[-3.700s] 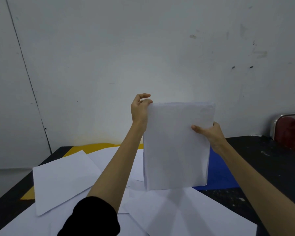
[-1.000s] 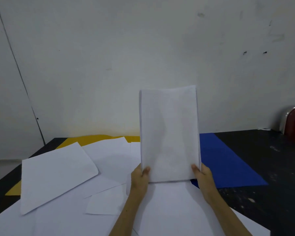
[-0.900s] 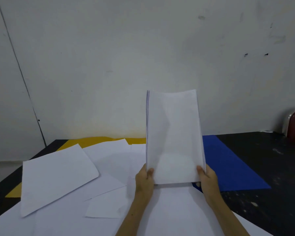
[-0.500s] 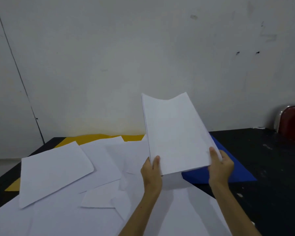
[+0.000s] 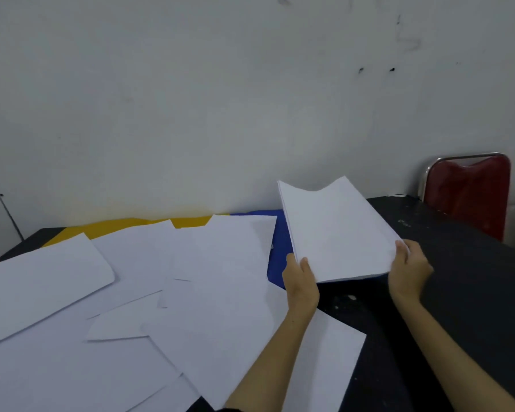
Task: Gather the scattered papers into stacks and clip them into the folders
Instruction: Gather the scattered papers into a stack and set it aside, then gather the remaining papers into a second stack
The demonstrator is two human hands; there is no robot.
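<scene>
The dark, speckled counter (image 5: 464, 292) runs out under everything, matte and a bit gritty-looking, with a red chair (image 5: 470, 197) at its far right corner. Most of its left side is buried in loose white sheets (image 5: 131, 292), thin, flat, overlapping at odd angles. Peeking out behind them lie the yellow folder (image 5: 131, 226) and the blue folder (image 5: 275, 257), both smooth card, flat against the counter.

The gathered stack (image 5: 336, 230) is up in the air over the blue folder's right side, tilted away from me. My left hand (image 5: 301, 281) pinches its near left corner, thumb on top; my right hand (image 5: 409, 269) curls round the near right corner. I'd judge it light but floppy: its far edge already sags in the middle. The sheets are slick and could fan apart, so gripping both near corners firmly seems best.
</scene>
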